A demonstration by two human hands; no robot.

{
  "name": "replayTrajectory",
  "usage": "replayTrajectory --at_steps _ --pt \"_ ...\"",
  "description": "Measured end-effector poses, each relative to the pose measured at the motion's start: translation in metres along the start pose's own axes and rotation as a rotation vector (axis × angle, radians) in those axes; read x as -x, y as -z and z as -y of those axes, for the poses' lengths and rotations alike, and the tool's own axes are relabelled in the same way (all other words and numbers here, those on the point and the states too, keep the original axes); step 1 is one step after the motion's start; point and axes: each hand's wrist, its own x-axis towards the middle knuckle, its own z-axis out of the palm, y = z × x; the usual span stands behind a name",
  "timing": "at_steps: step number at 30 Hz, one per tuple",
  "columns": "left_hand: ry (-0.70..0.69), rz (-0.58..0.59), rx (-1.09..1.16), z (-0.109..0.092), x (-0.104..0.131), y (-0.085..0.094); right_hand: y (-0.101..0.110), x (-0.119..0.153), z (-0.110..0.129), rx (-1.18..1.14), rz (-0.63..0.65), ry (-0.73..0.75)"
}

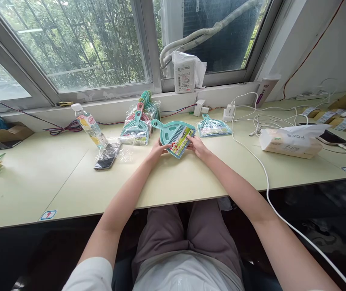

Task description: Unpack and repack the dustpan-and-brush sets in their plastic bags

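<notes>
A teal mini dustpan-and-brush set (163, 131) with a yellow-green printed card (181, 140) is tilted above the table between my hands. My left hand (158, 148) grips its lower left edge, the thumb on the front. On the right side, my right hand (197, 146) pinches the edge beside the card. Behind my left hand lies a stack of similar dustpan sets (136, 127) in clear wrapping, one with a red handle. Another wrapped teal set (213, 127) rests to the right, apart from my right hand.
A drink bottle (89, 125) stands at the left by a phone (107, 157) and crumpled clear plastic wrapping (124, 155). To the right are a tissue pack (290, 143), a charger (228, 113) and loose white cables. One cable (266, 182) hangs over the table's front edge.
</notes>
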Motion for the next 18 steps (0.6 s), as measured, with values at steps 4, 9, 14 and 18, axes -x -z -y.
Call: replayTrajectory --at_steps 4,9,14,18 --pt "-0.007 0.007 -0.009 -0.0004 0.0008 -0.0008 0.0003 -0.0008 0.0022 -0.002 -0.031 -0.027" --pt "-0.013 0.017 -0.024 -0.001 0.0029 -0.0015 -0.0017 0.0025 0.0049 -0.021 -0.068 -0.035" --pt "-0.006 0.017 -0.032 -0.0009 0.0031 -0.0022 -0.0004 0.0022 0.0042 -0.028 -0.075 -0.026" --pt "-0.004 0.016 -0.042 -0.0005 0.003 -0.0024 0.0022 -0.001 0.0012 -0.017 -0.069 -0.006"
